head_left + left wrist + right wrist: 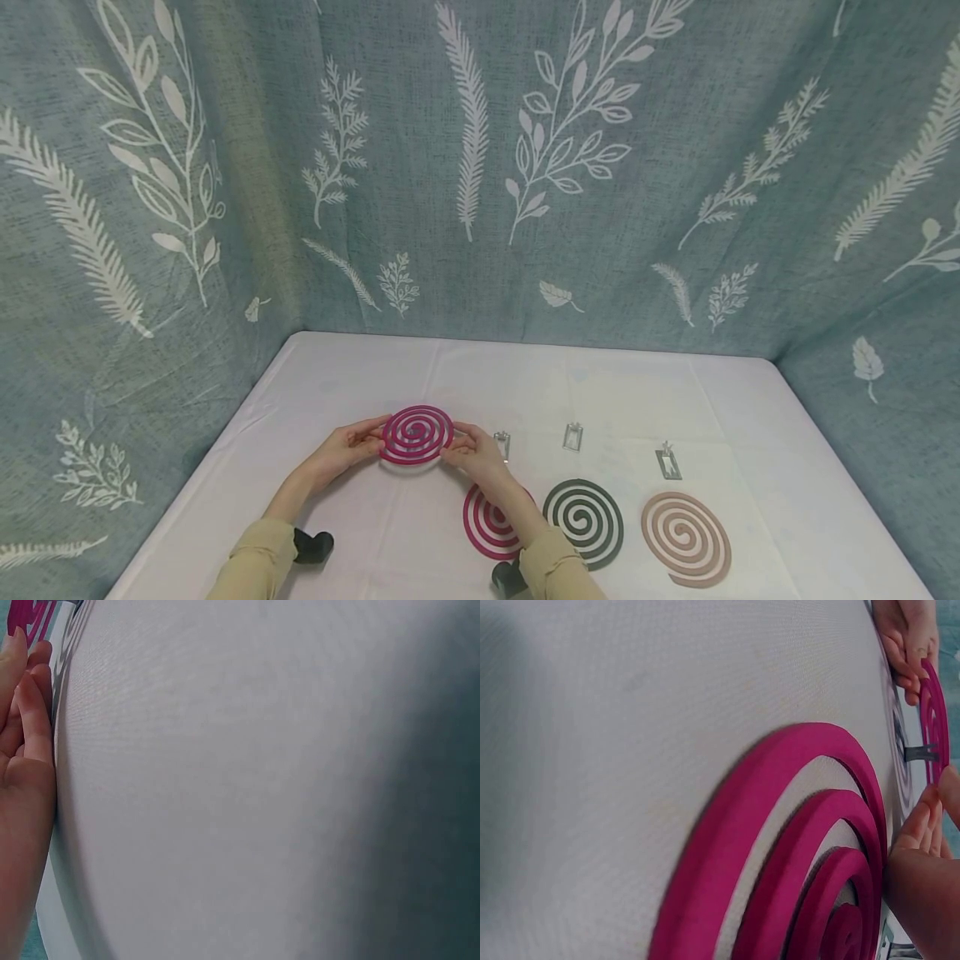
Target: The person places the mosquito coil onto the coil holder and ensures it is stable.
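A magenta mosquito coil (417, 431) is held level just above the table, between both hands. My left hand (341, 448) pinches its left rim with thumb and fingers; the left wrist view shows only a corner of this coil (21, 615). On the opposite rim, my right hand (482, 454) pinches it too. A small grey metal coil stand (921, 753) shows at the middle of the held coil in the right wrist view. Below my right forearm, a second magenta coil (720, 862) lies flat on the table, partly covered by the arm in the head view.
Right of the arm lie a dark green coil (582, 520) and a brown coil (682, 531). Behind them are metal stands: one (507, 447) beside my right hand, another (573, 426) further right, a third (667, 463) near the brown coil. Patterned curtain (420, 167) surrounds the white table (360, 367).
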A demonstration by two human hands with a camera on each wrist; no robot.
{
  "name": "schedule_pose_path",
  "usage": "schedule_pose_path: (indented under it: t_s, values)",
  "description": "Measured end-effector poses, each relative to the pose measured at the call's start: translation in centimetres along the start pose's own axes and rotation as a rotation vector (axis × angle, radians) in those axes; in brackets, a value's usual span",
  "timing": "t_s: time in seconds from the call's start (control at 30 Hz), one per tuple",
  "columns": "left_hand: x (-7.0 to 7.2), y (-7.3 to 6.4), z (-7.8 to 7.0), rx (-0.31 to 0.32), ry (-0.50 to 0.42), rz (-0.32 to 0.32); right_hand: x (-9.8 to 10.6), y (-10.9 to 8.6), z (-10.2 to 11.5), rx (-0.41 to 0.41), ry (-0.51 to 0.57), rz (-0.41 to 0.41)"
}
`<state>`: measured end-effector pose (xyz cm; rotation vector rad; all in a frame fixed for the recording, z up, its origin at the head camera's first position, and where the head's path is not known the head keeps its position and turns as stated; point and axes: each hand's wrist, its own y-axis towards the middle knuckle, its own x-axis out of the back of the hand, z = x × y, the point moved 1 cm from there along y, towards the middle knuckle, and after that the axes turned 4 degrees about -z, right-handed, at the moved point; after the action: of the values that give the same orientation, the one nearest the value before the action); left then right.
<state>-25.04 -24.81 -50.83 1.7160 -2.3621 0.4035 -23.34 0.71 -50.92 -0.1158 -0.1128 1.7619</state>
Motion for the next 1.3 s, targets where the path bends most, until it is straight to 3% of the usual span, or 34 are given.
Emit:
schedule_pose_path:
  t_s: [1.3]
  values:
    - [-0.03,-0.05,-0.15,-0.01,0.007,-0.01,0.02,0.27,-0.33,0.006,0.012,0.0]
